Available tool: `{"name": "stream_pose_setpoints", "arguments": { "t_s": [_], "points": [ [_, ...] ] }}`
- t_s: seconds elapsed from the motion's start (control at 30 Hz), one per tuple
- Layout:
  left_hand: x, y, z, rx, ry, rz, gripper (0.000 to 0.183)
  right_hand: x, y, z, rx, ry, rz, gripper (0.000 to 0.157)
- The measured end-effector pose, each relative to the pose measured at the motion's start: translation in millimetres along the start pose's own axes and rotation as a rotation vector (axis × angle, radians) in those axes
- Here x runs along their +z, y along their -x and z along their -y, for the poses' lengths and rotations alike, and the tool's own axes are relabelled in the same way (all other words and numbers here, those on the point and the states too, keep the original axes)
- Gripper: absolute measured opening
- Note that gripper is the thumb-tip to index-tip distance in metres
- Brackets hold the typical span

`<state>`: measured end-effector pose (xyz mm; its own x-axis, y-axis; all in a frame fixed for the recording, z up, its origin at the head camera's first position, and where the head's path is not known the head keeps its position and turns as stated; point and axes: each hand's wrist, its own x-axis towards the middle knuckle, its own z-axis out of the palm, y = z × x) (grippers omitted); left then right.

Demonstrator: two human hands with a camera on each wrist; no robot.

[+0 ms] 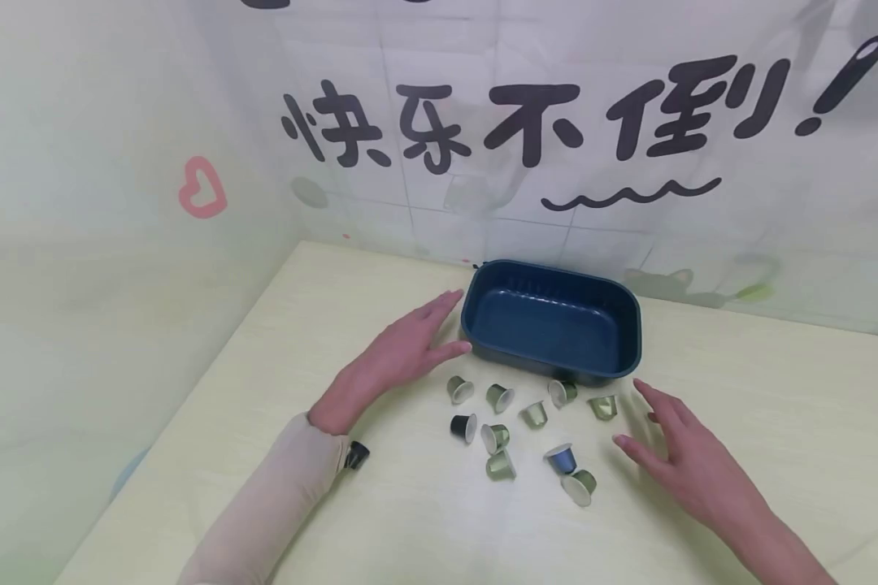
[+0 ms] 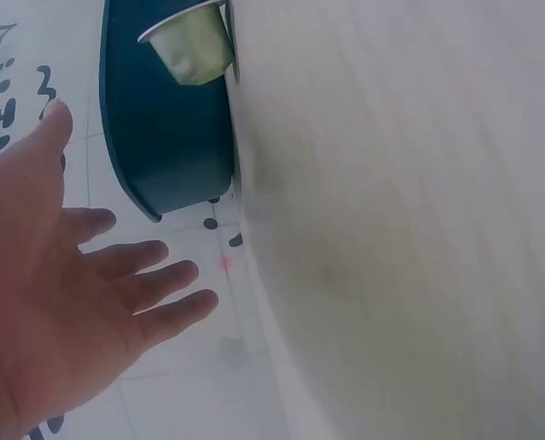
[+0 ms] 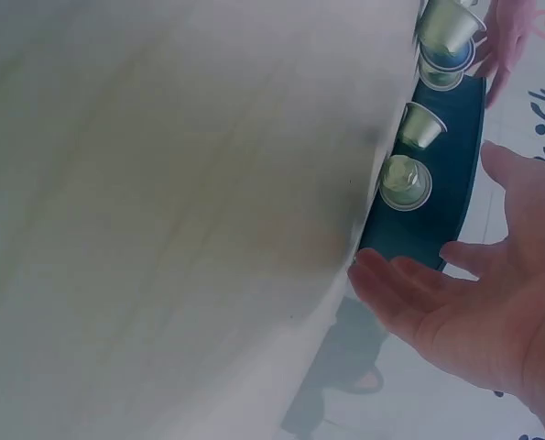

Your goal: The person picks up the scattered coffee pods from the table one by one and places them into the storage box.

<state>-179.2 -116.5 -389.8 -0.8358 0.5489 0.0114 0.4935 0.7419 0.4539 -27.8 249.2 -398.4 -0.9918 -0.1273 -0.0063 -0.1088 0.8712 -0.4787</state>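
Observation:
A dark blue rectangular basin (image 1: 556, 367) stands on the table near the wall, with nothing in it. My left hand (image 1: 410, 345) is at its left end, thumb and fingers spread and holding nothing. Near the basin's front right corner is my right hand (image 1: 691, 463), likewise spread and holding nothing. Several coffee capsules lie scattered in front of the basin, mostly green, such as one green capsule (image 1: 603, 407) near the right fingertips. A blue capsule (image 1: 562, 459) and a black capsule (image 1: 462, 427) lie among them. In the left wrist view a green capsule (image 2: 194, 46) overlaps the basin.
Another black capsule (image 1: 357, 455) lies beside the left sleeve (image 1: 285, 496). The pale table (image 1: 212, 455) ends at a wall covering (image 1: 439, 219) with large black characters, close behind the basin.

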Motion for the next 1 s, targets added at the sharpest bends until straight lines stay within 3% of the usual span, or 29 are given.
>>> {"name": "stream_pose_setpoints", "arguments": {
  "t_s": [0.4,0.67,1.0],
  "points": [
    [5.0,-12.1,-4.2,-0.013,0.079,0.037,0.079,0.2,-10,-1,0.016,-0.067,0.046,0.073],
    [4.3,-17.9,-7.3,0.029,0.064,0.013,0.07,3.0,-21,-6,-0.062,-0.098,0.023,0.062],
    [3.3,-21.9,-12.4,-0.012,0.063,0.023,0.064,7.0,-32,-7,-0.067,-0.115,0.027,0.053]
  ]
}}
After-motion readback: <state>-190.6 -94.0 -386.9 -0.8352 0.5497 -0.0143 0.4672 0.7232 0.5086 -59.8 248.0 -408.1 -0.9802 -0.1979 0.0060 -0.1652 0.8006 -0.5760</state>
